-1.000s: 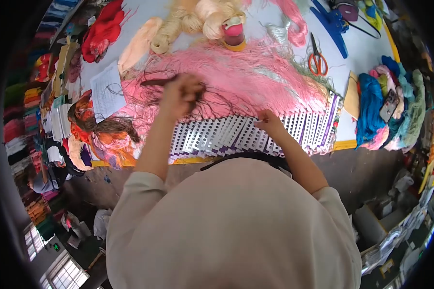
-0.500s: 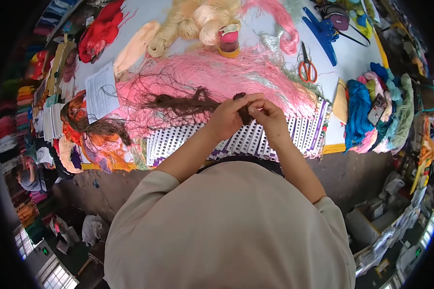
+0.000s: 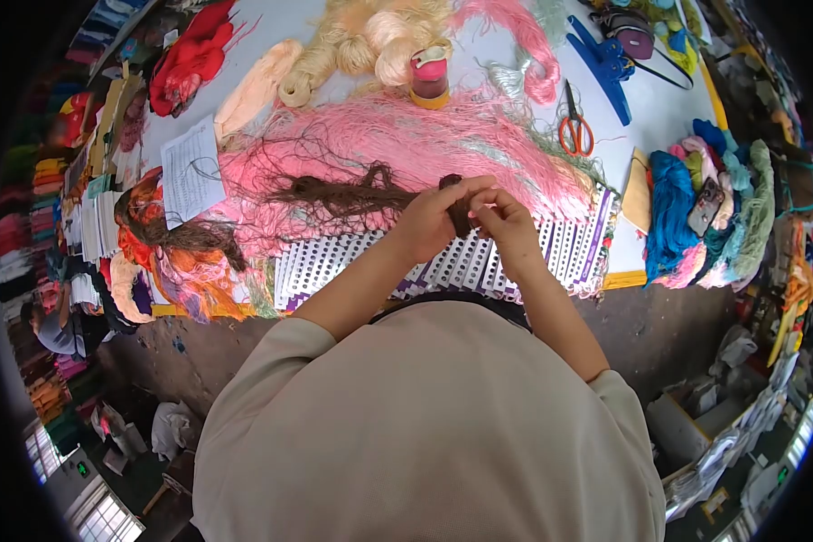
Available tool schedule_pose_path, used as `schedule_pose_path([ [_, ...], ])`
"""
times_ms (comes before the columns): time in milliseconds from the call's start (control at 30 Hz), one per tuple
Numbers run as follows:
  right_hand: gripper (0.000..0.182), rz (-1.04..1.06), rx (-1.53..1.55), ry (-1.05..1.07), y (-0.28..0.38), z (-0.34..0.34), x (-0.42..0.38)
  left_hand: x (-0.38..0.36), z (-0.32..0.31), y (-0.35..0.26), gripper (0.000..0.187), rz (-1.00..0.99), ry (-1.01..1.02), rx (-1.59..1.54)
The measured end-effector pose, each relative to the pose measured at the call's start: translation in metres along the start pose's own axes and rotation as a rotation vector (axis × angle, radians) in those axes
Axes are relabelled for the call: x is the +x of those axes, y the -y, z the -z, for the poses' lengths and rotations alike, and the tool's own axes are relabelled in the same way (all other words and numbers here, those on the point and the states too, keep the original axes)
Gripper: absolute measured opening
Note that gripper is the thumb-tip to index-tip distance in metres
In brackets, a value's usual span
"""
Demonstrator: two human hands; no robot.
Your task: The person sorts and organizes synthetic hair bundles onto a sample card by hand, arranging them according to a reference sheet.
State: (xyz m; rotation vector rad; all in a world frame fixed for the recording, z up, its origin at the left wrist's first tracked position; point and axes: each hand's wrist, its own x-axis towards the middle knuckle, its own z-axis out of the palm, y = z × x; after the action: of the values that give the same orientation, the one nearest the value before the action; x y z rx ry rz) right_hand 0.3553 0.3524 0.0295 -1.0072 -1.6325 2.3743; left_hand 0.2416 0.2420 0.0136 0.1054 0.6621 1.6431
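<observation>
A dark brown thread skein (image 3: pixel 357 196) stretches across the pink threads (image 3: pixel 379 135), its loose strands fanning out to the left. My left hand (image 3: pixel 429 221) is closed around the skein's right end, where a dark bunch stands up between thumb and fingers. Close against it, my right hand (image 3: pixel 508 226) has its thumb and fingertips pinched beside the bunch; whatever they hold is too fine to make out. Below both hands lies a row of white cards with dark round holes (image 3: pixel 330 268), partly hidden by my left forearm.
Orange-handled scissors (image 3: pixel 575 134) and a blue clamp-like tool (image 3: pixel 605 68) lie at the back right. A cup-like container (image 3: pixel 430 86) stands among cream skeins (image 3: pixel 357 45). Blue and green skeins (image 3: pixel 668 212) with a phone (image 3: pixel 705 206) are at the right edge. A printed sheet (image 3: pixel 191 176) lies left.
My right hand's fingers have shifted slightly beside the brown bunch. My left hand keeps its hold in nearly the same place. A person at the far left has moved a little.
</observation>
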Motion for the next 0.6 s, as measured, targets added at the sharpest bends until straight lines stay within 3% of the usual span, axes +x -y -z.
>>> schedule_pose_path([
  [33, 0.008, 0.016, -0.086, -0.014, 0.000, -0.002, -0.001, -0.001, 0.000, 0.001, 0.044, 0.001, 0.000, 0.000],
  [133, 0.008, 0.076, -0.077, -0.004, -0.004, -0.002, 0.001, 0.000, -0.003, 0.000, 0.043, -0.124, -0.034, 0.511],
  [200, 0.009, 0.061, -0.031, -0.001, -0.003, 0.000, 0.000, 0.000, -0.007, -0.003, 0.037, -0.036, -0.003, -0.044],
  [433, 0.011, -0.040, 0.161, -0.011, -0.009, 0.008, 0.002, 0.003, 0.006, -0.002, 0.033, -0.049, -0.115, -0.151],
  [533, 0.012, -0.004, 0.046, -0.056, -0.007, 0.003, 0.003, 0.004, 0.005, 0.002, 0.032, -0.027, -0.138, -0.086],
  [600, 0.013, -0.005, -0.041, -0.047, -0.014, 0.006, 0.008, 0.003, 0.002, 0.006, 0.033, -0.104, -0.091, 0.181],
])
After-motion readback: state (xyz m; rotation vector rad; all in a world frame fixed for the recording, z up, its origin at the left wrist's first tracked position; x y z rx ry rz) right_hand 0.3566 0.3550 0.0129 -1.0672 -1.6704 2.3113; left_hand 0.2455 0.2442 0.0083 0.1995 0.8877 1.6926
